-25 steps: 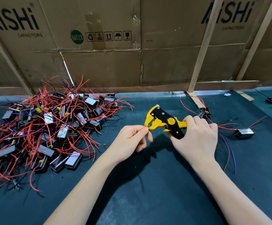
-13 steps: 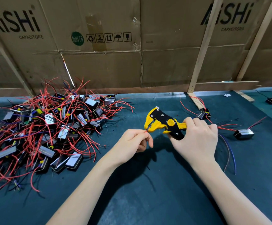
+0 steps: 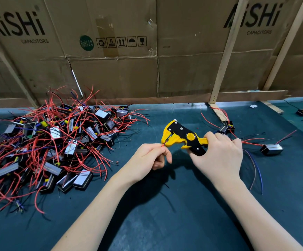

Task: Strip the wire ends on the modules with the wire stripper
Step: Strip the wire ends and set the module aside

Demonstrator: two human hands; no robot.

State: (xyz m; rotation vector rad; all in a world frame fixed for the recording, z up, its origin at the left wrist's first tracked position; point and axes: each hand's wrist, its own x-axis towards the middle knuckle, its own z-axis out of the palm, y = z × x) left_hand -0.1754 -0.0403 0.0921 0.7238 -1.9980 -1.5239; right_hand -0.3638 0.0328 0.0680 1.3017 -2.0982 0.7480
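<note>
My right hand grips the handles of a yellow and black wire stripper, held above the dark green mat with its jaws pointing left. My left hand pinches a thin red wire between thumb and forefinger, and the wire's tip sits in the stripper's jaws. The module that this wire belongs to is hidden inside my left hand. A big heap of black and silver modules with tangled red wires lies to the left.
A single module with red and blue wires lies right of my right hand, with another behind it by a wooden strut. Cardboard boxes wall off the back of the mat.
The stripper has tilted and dropped slightly, and its jaws now sit on the red wire tip. My left hand stays pinched on the wire in nearly the same place.
</note>
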